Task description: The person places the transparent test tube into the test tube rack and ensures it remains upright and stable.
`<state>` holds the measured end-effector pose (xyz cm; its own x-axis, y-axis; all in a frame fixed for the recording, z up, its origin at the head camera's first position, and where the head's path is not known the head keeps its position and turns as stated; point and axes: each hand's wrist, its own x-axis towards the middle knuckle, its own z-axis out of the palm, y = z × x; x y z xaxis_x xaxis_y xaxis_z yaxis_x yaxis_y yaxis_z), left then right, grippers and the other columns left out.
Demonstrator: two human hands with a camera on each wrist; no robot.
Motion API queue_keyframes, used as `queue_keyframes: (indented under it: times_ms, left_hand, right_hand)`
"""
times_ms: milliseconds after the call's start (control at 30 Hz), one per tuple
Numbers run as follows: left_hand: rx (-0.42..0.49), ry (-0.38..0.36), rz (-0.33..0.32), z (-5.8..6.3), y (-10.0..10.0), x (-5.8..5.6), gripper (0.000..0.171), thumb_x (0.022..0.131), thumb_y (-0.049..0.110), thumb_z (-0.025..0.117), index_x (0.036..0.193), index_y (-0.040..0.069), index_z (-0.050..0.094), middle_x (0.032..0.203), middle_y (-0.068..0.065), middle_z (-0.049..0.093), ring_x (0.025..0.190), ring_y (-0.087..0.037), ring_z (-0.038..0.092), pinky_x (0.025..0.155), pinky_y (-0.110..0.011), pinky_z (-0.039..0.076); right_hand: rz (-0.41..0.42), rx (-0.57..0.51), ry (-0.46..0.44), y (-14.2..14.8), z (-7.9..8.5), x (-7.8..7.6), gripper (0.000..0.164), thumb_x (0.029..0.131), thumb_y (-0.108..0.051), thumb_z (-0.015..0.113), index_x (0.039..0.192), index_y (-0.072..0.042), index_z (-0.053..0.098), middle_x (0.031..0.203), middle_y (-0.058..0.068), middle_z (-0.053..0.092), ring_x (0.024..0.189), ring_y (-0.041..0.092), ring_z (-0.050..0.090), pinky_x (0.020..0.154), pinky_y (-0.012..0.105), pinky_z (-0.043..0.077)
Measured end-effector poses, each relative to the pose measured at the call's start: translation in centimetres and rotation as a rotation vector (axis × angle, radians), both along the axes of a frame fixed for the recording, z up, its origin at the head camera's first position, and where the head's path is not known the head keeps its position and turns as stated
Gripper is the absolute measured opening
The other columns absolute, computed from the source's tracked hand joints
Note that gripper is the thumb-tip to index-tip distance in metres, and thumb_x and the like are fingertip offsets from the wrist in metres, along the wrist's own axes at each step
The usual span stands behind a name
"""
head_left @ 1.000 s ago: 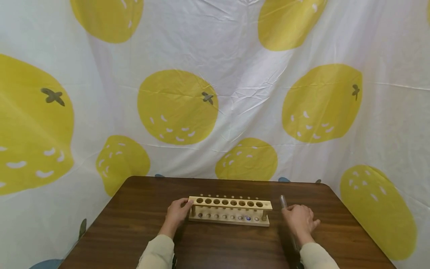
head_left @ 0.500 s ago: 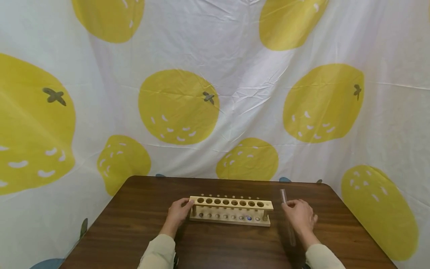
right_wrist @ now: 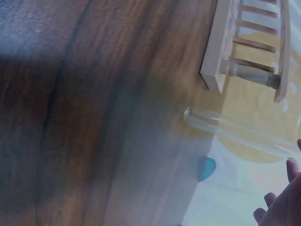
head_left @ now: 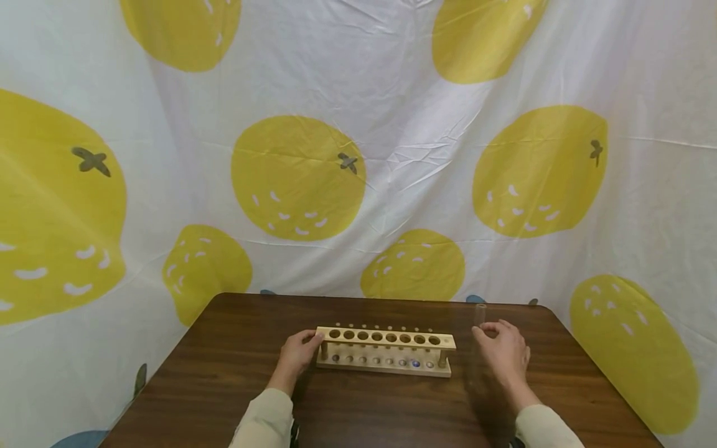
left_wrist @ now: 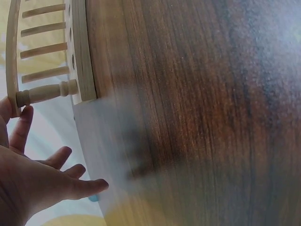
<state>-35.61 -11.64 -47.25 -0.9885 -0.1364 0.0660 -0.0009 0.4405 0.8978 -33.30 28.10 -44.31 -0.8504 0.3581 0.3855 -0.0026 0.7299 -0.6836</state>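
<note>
A light wooden test tube rack stands on the table, with a row of round holes in its top bar and pegs along the back. My left hand pinches the left end of the top bar between thumb and finger; in the left wrist view its other fingers spread free of the wood. Right of the rack, my right hand pinches a clear glass test tube near its upper end. The tube hangs nearly upright, its rounded bottom pointing down, beside the rack's right end post.
The dark brown wooden table has rounded far corners. Behind it hangs a white cloth printed with large yellow lemons. Bluish spots sit along the rack's base.
The test tube has swung from a slant, its lower end toward me, to nearly upright in my right hand, which has risen slightly. My left hand and the rack stay put.
</note>
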Motion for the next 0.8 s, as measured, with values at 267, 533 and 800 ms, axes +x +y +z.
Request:
queue_keyframes:
  times_ms: [267,533,800]
  left_hand:
    - [-0.011,0.004,0.0,-0.1,0.0,0.0,0.04,0.1,0.03,0.061,0.124,-0.001,0.066,0.13,-0.025,0.06,0.123,-0.047,0.05,0.097,-0.057,0.044]
    - [0.0,0.005,-0.001,-0.1,0.0,0.0,0.04,0.1,0.031,0.061,0.124,0.0,0.066,0.129,-0.024,0.06,0.122,-0.046,0.052,0.096,-0.056,0.045]
    - [-0.002,0.011,0.002,-0.1,0.0,0.0,0.039,0.099,0.03,0.061,0.123,-0.001,0.067,0.128,-0.025,0.06,0.121,-0.046,0.052,0.096,-0.056,0.044]
  right_hand:
    - [0.002,-0.05,0.103,-0.3,2.0,-0.3,0.035,0.094,-0.033,0.066,0.107,-0.001,0.074,0.14,0.026,0.051,0.13,0.046,0.043,0.104,0.067,0.022]
    - [0.007,-0.085,0.147,-1.0,4.3,-0.5,0.036,0.093,-0.034,0.067,0.108,-0.002,0.073,0.142,0.024,0.049,0.131,0.047,0.04,0.108,0.061,0.021]
    - [0.015,-0.1,0.203,-2.0,6.3,-0.6,0.03,0.091,-0.03,0.068,0.104,-0.003,0.074,0.14,0.021,0.053,0.132,0.04,0.042,0.11,0.057,0.022]
